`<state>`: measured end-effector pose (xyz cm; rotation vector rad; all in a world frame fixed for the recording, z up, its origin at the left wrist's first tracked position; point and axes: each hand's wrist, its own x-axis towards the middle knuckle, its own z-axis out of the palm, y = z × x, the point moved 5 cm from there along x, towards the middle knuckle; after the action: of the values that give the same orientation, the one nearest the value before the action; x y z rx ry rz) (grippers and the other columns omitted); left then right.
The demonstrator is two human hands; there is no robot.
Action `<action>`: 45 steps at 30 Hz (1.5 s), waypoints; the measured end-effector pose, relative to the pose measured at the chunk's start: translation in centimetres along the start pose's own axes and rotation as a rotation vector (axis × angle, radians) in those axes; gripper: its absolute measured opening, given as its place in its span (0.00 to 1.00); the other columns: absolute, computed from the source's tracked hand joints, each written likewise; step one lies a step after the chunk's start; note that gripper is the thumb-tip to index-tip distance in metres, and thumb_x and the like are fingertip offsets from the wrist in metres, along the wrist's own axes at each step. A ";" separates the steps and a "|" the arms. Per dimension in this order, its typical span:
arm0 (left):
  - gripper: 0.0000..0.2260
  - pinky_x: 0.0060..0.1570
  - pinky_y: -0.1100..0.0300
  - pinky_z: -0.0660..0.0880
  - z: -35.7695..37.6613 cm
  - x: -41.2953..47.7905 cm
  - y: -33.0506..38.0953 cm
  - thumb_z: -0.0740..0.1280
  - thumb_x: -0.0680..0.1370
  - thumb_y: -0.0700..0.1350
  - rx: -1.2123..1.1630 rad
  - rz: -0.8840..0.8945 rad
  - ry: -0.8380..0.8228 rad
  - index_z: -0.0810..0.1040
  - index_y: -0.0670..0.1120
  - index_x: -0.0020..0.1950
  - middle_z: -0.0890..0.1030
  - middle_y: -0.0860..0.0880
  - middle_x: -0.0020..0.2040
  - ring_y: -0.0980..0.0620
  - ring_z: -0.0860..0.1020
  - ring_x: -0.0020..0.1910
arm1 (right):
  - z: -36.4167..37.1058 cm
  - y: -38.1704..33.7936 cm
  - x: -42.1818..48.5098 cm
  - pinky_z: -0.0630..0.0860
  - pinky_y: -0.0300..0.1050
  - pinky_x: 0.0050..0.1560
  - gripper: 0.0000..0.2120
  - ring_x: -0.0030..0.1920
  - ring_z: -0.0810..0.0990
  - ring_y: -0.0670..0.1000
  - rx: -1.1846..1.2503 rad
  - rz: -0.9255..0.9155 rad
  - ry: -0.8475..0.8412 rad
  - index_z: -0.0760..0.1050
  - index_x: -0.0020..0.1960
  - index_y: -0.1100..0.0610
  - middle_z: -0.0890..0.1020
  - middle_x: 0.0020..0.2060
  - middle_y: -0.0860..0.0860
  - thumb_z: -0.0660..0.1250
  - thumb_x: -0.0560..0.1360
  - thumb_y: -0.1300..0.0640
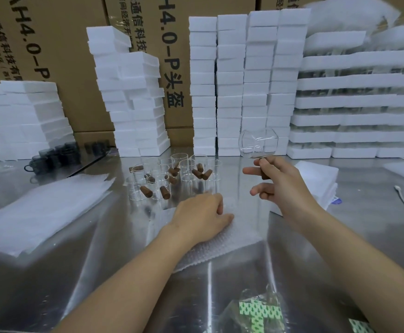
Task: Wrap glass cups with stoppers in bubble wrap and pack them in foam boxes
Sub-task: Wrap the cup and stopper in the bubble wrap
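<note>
Steel table [105,255], foam boxes [229,80], cartons [59,44]

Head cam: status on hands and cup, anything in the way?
Left hand rests on bubble wrap. Right hand holds glass cup and stopper, lifted off table. Wrap otherwise bare; loose cups stand behind it.

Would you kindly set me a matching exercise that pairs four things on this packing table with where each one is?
Things:
1. bubble wrap sheet
2. lifted glass cup
3. dark cups
4. foam boxes

Places:
A. stacked along the back
B. under the left hand
C. held by the right hand
D. at the far left of the table

Pairs: 1-B, 2-C, 3-D, 4-A
</note>
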<state>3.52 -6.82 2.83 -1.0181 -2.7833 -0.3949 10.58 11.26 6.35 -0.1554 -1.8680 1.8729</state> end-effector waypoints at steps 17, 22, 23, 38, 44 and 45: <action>0.06 0.40 0.60 0.73 -4.4 -0.5 -1.8 0.68 0.85 0.55 -0.573 -0.052 0.687 0.80 0.59 0.49 0.80 0.60 0.47 0.59 0.77 0.43 | 0.5 0.8 0.0 0.70 0.42 0.35 0.07 0.24 0.77 0.52 -0.461 -0.091 -0.066 0.78 0.48 0.52 0.88 0.42 0.45 0.65 0.83 0.51; 0.04 0.45 0.62 0.73 -4.9 -0.7 -1.6 0.68 0.86 0.54 -0.600 -0.004 0.743 0.82 0.57 0.53 0.79 0.60 0.50 0.58 0.78 0.48 | 0.7 0.8 -0.2 0.67 0.36 0.26 0.07 0.24 0.70 0.51 -0.462 -0.093 -0.125 0.80 0.47 0.51 0.87 0.40 0.45 0.66 0.83 0.53; 0.04 0.45 0.63 0.74 -4.9 -0.7 -1.4 0.68 0.86 0.53 -0.585 0.030 0.736 0.82 0.57 0.54 0.79 0.60 0.50 0.58 0.78 0.48 | 0.8 0.8 -0.3 0.67 0.36 0.26 0.07 0.24 0.69 0.50 -0.467 -0.098 -0.137 0.80 0.47 0.50 0.87 0.40 0.46 0.66 0.83 0.53; 0.11 0.50 0.45 0.74 -5.0 -2.7 4.6 0.69 0.85 0.52 -0.283 0.595 0.881 0.88 0.48 0.54 0.82 0.50 0.53 0.47 0.79 0.51 | 2.7 0.9 -1.4 0.58 0.39 0.26 0.06 0.28 0.56 0.49 -0.360 -0.085 -0.430 0.75 0.46 0.60 0.62 0.33 0.54 0.62 0.81 0.64; 0.15 0.73 0.53 0.62 -8.2 -3.5 1.3 0.69 0.82 0.54 -0.404 0.243 1.146 0.77 0.55 0.69 0.74 0.51 0.72 0.51 0.71 0.74 | 2.0 0.1 -0.9 0.56 0.40 0.31 0.07 0.28 0.58 0.51 -0.136 -0.007 -0.369 0.82 0.51 0.54 0.80 0.44 0.51 0.71 0.76 0.51; 0.19 0.74 0.53 0.60 -8.5 -3.4 0.2 0.70 0.81 0.55 -0.478 0.138 1.146 0.75 0.56 0.71 0.72 0.52 0.74 0.53 0.68 0.76 | 1.8 0.2 -0.7 0.54 0.42 0.33 0.13 0.27 0.58 0.51 -0.116 0.011 -0.360 0.81 0.56 0.55 0.83 0.50 0.57 0.72 0.76 0.49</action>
<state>6.63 -11.30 10.23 -0.6832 -1.6037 -1.1932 10.45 9.36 6.09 0.1439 -2.2167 1.8975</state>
